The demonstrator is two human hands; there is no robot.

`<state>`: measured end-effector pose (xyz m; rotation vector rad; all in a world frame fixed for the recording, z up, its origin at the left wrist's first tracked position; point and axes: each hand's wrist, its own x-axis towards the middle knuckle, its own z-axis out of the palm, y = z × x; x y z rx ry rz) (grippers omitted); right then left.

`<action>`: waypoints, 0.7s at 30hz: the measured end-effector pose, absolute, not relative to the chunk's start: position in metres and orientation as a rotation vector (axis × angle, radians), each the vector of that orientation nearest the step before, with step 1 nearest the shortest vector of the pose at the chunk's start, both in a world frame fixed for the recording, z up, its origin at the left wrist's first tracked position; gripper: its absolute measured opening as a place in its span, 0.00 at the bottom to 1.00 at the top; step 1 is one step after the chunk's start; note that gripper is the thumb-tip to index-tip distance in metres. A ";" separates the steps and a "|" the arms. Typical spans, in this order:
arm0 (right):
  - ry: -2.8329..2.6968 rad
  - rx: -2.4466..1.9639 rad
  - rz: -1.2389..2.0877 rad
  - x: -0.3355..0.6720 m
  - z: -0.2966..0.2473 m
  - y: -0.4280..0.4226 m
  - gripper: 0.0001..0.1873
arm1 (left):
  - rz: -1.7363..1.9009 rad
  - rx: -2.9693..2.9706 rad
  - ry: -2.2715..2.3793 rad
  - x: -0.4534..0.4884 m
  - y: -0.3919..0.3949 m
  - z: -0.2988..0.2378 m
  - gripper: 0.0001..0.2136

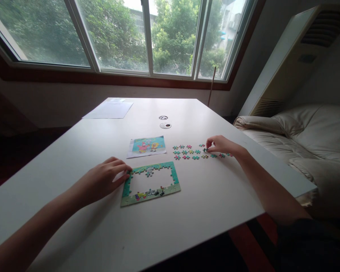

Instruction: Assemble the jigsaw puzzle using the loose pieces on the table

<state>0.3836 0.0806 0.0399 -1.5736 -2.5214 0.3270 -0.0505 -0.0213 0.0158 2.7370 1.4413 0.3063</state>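
Observation:
A jigsaw puzzle (151, 192) with its border joined and a bare middle lies on the white table, slightly turned. A few pieces hang inward from its top edge. My left hand (109, 175) rests at the puzzle's upper left corner, fingers stretched out and fingertips touching its edge. Farther right, my right hand (222, 144) pinches a dark green puzzle piece (205, 150) between thumb and fingers, low over the table. Around it, loose puzzle pieces (190, 152) are laid out in rows; some at the right are partly hidden by my hand and wrist.
Behind the puzzle lies a paper picture (147, 146) with cartoon figures. White sheets (109, 109) sit at the table's far left. Two round inserts (166, 125) are set in the table (215, 196). A cream sofa (294, 124) stands to the right, near a tall air conditioner (283, 56).

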 end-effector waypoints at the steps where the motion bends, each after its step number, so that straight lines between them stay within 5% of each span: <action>1: -2.515 -1.567 0.327 0.383 0.040 0.080 0.04 | 0.316 2.733 1.437 -0.051 -0.021 0.016 0.16; 7: -2.376 -1.359 0.419 0.365 0.047 0.065 0.02 | 0.423 2.721 1.400 -0.047 -0.020 0.015 0.15; 21: -2.136 -0.688 1.257 0.250 0.036 0.007 0.08 | 0.812 2.175 1.301 0.033 -0.045 0.034 0.12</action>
